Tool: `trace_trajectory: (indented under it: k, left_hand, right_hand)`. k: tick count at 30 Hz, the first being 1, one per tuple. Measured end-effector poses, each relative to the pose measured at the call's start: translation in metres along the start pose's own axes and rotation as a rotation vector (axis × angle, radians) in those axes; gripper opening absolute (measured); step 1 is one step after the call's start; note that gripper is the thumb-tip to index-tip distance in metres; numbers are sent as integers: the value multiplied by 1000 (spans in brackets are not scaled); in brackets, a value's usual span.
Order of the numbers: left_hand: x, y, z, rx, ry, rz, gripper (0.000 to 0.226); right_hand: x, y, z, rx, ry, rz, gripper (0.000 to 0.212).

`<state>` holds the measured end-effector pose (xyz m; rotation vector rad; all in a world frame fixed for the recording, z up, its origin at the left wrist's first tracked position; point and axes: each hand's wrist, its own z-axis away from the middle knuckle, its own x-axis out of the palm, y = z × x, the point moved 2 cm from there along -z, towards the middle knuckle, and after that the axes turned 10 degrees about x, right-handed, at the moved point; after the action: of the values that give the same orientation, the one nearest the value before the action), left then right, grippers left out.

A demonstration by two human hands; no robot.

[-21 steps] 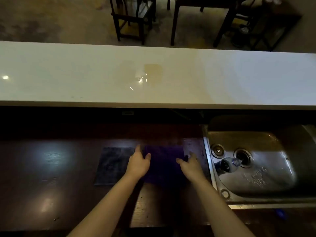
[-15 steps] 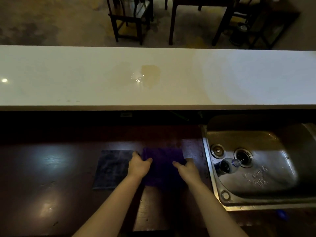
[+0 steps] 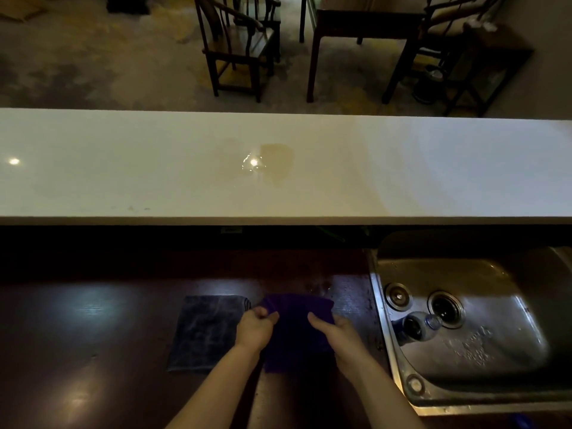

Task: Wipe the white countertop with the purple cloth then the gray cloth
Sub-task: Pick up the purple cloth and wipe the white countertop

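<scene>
i see the purple cloth [image 3: 294, 332] flat on the dark counter [image 3: 93, 335], left hand [image 3: 255, 328] and right hand [image 3: 339, 331] pinching its side edges; gray cloth [image 3: 205, 332] just left, sink [image 3: 383, 345] close right.

I can read no text, label, brand or number on anything in front of me here.
</scene>
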<state>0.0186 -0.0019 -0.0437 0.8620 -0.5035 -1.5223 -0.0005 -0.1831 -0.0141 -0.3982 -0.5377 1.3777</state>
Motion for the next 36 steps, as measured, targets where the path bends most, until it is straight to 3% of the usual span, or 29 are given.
trace_trajectory:
  k: [7,10,15,21,26,31,36]
  left_hand:
    - [-24,29,18,213,29,181,12]
    - [-41,58,30,372,68,226,21]
    - [-72,122,51,594,106,311,13]
    - [-114,190,59,739,125,279,11]
    - [-149,222,49,819,173,101,23]
    - [-193,213,24,833,386,-267,28]
    - [-220,193,3,746,507,-824,45]
  right_hand:
    - [12,-24,30,-244,-63,58,27]
    - [26,-50,52,-371,-88,20,30]
    - [51,-101,89,-503,-190,-16,23]
    - [79,-155,108,-634,-221,-10,22]
    - [91,-198,114,-748,-197,-7,25]
    - [78,-236,119,-877,35,117,18]
    - [59,-252,112,-1057,526,477,6]
